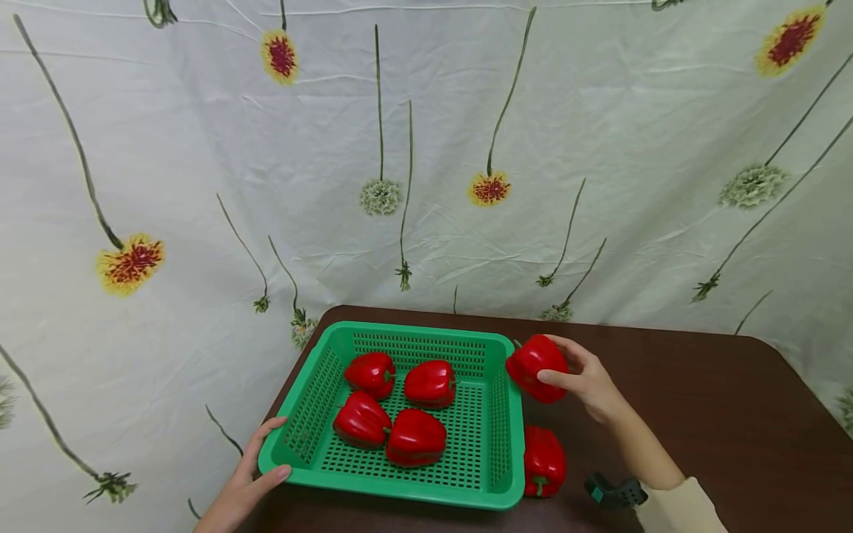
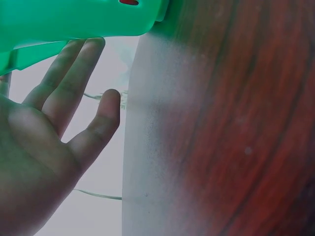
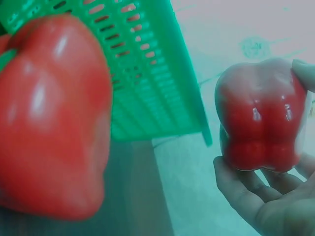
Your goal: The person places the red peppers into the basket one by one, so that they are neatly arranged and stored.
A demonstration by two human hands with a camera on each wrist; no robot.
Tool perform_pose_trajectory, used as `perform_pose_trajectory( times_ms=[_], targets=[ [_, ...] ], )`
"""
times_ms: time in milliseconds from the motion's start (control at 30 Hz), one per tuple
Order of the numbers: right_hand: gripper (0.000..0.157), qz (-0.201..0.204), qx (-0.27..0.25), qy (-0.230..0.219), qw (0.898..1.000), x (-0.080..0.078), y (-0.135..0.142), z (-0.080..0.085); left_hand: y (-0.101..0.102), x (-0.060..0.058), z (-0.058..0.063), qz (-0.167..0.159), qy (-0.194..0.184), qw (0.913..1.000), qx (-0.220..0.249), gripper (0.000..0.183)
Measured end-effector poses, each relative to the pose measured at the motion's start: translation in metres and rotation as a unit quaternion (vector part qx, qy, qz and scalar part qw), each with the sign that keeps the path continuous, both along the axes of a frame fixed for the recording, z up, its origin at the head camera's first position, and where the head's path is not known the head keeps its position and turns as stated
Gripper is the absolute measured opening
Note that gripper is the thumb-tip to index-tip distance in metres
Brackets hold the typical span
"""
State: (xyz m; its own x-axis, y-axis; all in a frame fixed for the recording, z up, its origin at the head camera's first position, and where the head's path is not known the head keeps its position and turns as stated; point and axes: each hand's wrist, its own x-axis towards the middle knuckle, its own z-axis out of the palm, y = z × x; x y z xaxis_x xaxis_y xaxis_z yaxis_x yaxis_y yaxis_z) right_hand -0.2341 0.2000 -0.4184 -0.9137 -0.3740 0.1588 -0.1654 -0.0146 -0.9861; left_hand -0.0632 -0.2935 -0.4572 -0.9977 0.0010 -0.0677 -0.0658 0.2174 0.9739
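A red bell pepper (image 1: pixel 536 368) is held by my right hand (image 1: pixel 586 377) just off the right rim of the green plastic basket (image 1: pixel 400 494). In the right wrist view, the thumb and fingers wrap the held pepper (image 3: pixel 263 118) from the side and below. My left hand (image 1: pixel 249 474) grips the basket's near left corner, thumb and a fingertip on the rim. In the left wrist view its other fingers (image 2: pixel 81 73) reach up to the basket's green side (image 2: pixel 83 19). Inside the basket lie several red bell peppers (image 1: pixel 416 437), grouped toward its left and middle.
Another red bell pepper (image 1: pixel 544 460) sits on the dark wooden table (image 1: pixel 726 414), close against the basket's right side. A dark band with a device (image 1: pixel 616 491) is around the right wrist. Behind the table hangs a white flower-patterned cloth (image 1: pixel 426 148).
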Motion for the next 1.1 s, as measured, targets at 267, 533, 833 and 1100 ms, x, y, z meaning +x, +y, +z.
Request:
perform_pose_trajectory(
  times_ms=[267, 533, 833, 1100],
  targets=[
    [0.058, 0.047, -0.022, 0.015, 0.999, 0.0, -0.015, 0.014, 0.001, -0.002, 0.002, 0.013, -0.025, 0.9996, -0.008, 0.062],
    [0.059, 0.074, -0.027, 0.019, 0.997, 0.001, -0.033, 0.019, 0.0, -0.002, 0.002, 0.015, -0.023, 0.9995, -0.012, 0.062],
    [0.061, 0.094, -0.014, 0.016, 0.995, 0.001, -0.056, 0.019, 0.0, -0.001, 0.002, 0.012, -0.018, 0.9997, -0.012, 0.062],
    [0.063, 0.102, 0.02, 0.018, 0.994, -0.001, -0.072, 0.014, 0.001, -0.001, 0.0, 0.011, -0.01, 0.9999, -0.006, 0.062]
  ],
)
